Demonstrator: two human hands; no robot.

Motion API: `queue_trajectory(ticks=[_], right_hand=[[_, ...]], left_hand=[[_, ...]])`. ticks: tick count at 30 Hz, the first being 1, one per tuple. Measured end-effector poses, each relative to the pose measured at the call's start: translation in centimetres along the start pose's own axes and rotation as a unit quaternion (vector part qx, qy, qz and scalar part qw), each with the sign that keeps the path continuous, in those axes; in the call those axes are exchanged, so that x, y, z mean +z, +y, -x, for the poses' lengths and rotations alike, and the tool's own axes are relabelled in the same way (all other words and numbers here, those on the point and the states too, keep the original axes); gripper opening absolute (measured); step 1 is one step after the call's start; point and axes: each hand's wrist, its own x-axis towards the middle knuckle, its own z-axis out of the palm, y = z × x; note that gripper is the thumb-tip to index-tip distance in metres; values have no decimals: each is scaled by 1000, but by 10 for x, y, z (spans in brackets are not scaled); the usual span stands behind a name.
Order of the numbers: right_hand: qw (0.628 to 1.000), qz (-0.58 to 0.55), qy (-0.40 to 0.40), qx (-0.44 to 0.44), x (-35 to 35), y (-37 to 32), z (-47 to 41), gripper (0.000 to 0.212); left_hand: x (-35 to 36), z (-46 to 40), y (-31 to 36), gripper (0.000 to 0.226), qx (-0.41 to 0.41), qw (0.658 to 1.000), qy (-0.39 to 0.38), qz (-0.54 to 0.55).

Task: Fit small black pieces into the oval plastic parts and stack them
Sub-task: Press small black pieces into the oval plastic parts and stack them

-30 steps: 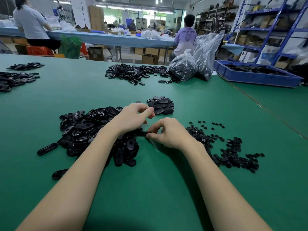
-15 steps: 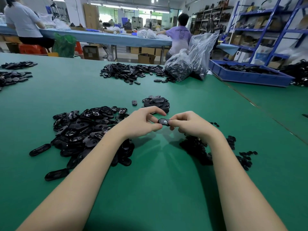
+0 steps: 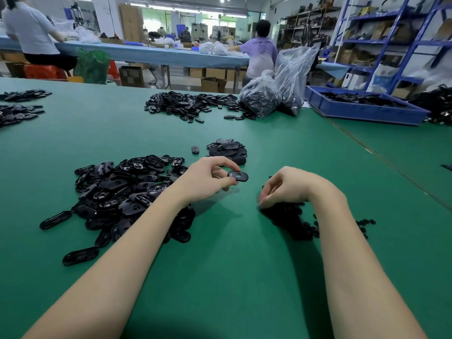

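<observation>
While both forearms reach out over the green desk (image 3: 232,277), the right hand (image 3: 288,185) hangs with fingers curled down onto the heap of small black pieces (image 3: 291,218) at four o'clock, apparently picking one; whether it holds any cannot be told. At centre, the left hand (image 3: 208,179) pinches one oval part (image 3: 238,176) clear of the desk, presumably presented for fitting. Unfitted ovals (image 3: 117,189) lie heaped at nine o'clock, within easy reach. Beyond, at twelve o'clock, sits the small finished stack (image 3: 228,151).
</observation>
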Motion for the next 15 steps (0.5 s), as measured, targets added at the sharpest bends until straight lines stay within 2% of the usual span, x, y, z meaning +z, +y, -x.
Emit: queue_trajectory(ticks=[4, 11, 15], right_hand=[[999, 17, -31, 1, 2, -5, 0, 16], [1000, 24, 13, -12, 5, -7, -3, 9], [997, -42, 58, -38, 4, -7, -2, 8]], left_hand=[[-1, 0, 0, 19, 7, 1000, 1, -1], [-2, -1, -3, 19, -1, 1000, 3, 11], [-1, -1, -4, 18, -9, 1000, 0, 20]])
